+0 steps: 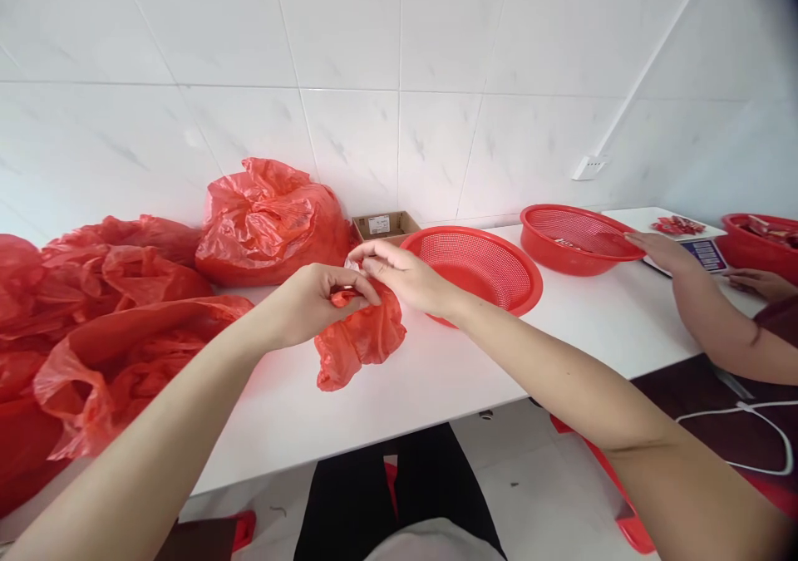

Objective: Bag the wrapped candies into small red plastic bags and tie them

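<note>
Left hand (315, 305) curled almost shut around a red bag (360, 337), right hand (402, 277) pinching the top of the same bag, the soft bag hanging low over the white tabletop (374, 428), just beside a red basket (474, 266) and near a big pile of red bags (112, 295).

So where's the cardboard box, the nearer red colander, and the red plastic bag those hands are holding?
Cardboard box (377, 225): head view, on its white label.
Red colander (477, 268): head view, on its perforated inner bowl.
Red plastic bag (362, 341): head view, on its hanging bulk.
</note>
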